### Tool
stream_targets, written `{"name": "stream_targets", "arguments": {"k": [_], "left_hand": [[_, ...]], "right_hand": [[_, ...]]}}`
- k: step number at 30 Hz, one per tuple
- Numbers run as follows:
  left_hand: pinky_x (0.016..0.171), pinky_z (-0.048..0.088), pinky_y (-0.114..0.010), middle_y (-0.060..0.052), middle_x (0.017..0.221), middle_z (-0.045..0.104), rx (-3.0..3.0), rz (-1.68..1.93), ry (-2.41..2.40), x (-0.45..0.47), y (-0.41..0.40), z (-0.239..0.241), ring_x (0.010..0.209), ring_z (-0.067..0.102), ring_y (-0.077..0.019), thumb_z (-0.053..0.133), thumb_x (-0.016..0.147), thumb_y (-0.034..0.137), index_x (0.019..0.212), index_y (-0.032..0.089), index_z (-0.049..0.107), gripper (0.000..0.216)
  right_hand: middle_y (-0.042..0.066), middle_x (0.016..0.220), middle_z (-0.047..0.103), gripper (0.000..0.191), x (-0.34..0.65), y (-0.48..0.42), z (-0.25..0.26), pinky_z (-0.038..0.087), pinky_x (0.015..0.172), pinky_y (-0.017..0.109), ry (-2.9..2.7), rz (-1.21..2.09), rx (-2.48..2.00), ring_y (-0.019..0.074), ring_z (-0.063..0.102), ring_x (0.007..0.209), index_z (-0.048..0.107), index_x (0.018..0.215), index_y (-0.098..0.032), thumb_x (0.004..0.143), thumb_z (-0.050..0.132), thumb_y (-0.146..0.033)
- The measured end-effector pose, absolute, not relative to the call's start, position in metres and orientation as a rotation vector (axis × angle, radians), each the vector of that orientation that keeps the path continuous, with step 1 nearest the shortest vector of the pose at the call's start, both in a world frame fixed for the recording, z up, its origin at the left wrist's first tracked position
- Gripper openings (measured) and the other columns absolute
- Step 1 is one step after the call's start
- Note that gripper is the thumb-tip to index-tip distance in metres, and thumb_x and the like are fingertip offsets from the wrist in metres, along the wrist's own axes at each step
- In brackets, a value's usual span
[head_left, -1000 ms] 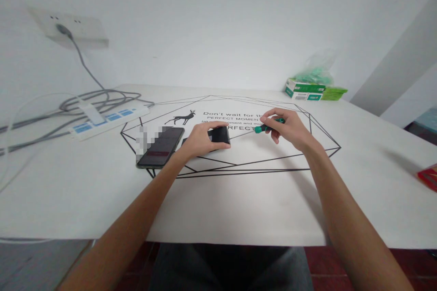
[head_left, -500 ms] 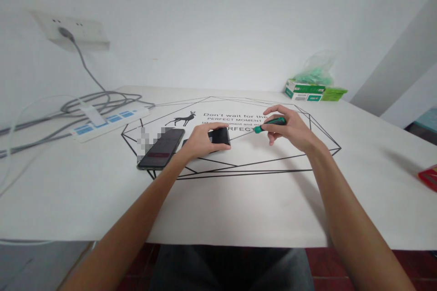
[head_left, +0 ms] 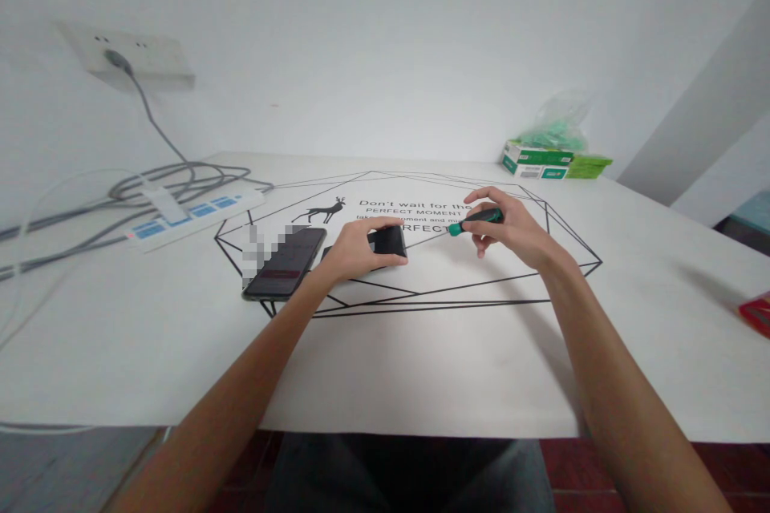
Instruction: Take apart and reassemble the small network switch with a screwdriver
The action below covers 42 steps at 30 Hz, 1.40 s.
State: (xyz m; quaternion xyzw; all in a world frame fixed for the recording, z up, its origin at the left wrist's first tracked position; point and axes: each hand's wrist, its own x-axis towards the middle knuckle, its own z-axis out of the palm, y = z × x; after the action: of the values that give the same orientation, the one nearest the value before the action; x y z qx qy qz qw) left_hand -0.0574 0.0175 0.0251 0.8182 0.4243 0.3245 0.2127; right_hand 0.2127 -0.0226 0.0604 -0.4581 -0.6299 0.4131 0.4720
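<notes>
Near the middle of the white table, my left hand point(head_left: 354, 248) is wrapped round a small black box-shaped device point(head_left: 390, 241), thumb on the near side and fingers on the far side. Much of the device is hidden under the palm, so its exact kind does not show. My right hand point(head_left: 511, 228) pinches a green-and-black screwdriver point(head_left: 478, 220) by its handle, the other fingers spread. The screwdriver's thin shaft points left, its tip at the right end face of the device. A phone point(head_left: 285, 263) lies face up just left of my left hand.
On the left, a white power strip point(head_left: 162, 234) lies among grey cables point(head_left: 180, 168), one running to a wall socket point(head_left: 132, 50). Green-and-white boxes point(head_left: 535, 160) with a plastic bag point(head_left: 557, 124) stand at the back right. A red object point(head_left: 756, 313) sits at the right edge.
Both hands keep their places. The screwdriver's handle looks slightly turned between the fingers of my right hand; the device and the phone stay where they were.
</notes>
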Motion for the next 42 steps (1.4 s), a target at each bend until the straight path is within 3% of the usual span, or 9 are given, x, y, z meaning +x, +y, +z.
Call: {"name": "stream_targets", "arguments": {"k": [6,16,22,27,42], "left_hand": [[0.109,0.044,-0.044,-0.006,0.127,0.068,2.269,0.912,1.184,-0.0569,0.0176,0.0257,0.123,0.059,-0.0285,0.083,0.063,0.043,0.116,0.025,0.070,0.058],[0.108,0.044,-0.044,-0.007,0.127,0.068,2.262,0.904,1.175,-0.0561,0.0166,0.0268,0.124,0.058,-0.0288,0.083,0.062,0.044,0.116,0.024,0.070,0.059],[0.108,0.044,-0.044,-0.006,0.127,0.068,2.266,0.908,1.178,-0.0571,0.0177,0.0265,0.123,0.059,-0.0292,0.083,0.062,0.045,0.116,0.025,0.071,0.058],[0.108,0.045,-0.044,-0.007,0.128,0.068,2.261,0.910,1.167,-0.0565,0.0176,0.0258,0.123,0.059,-0.0281,0.084,0.062,0.044,0.116,0.023,0.070,0.060],[0.106,0.046,-0.039,-0.006,0.127,0.068,2.286,0.904,1.177,-0.0559,0.0179,0.0239,0.121,0.060,-0.0265,0.084,0.063,0.040,0.116,0.022,0.070,0.058]], "right_hand": [[-0.001,0.072,0.067,0.042,0.2136,-0.0200,0.0588,0.053,0.044,0.029,-1.540,0.975,-1.124,0.0107,0.057,0.044,0.058,0.095,-0.021,0.067,0.084,-0.037],[-0.001,0.051,0.058,0.040,0.2138,-0.0190,0.0572,0.037,0.037,0.023,-1.645,0.760,-1.224,0.0082,0.046,0.034,0.065,0.078,-0.016,0.077,0.074,-0.055],[0.001,0.075,0.068,0.045,0.2141,-0.0246,0.0615,0.052,0.042,0.029,-1.602,0.994,-1.164,0.0125,0.059,0.043,0.058,0.102,-0.022,0.071,0.082,-0.042],[-0.003,0.070,0.066,0.042,0.2135,-0.0260,0.0633,0.051,0.039,0.027,-1.569,1.019,-1.078,0.0113,0.057,0.040,0.056,0.097,-0.022,0.068,0.084,-0.035],[0.003,0.061,0.067,0.036,0.2118,-0.0198,0.0573,0.032,0.031,0.020,-1.594,0.827,-1.120,0.0082,0.051,0.029,0.062,0.078,-0.015,0.075,0.079,-0.046]]}}
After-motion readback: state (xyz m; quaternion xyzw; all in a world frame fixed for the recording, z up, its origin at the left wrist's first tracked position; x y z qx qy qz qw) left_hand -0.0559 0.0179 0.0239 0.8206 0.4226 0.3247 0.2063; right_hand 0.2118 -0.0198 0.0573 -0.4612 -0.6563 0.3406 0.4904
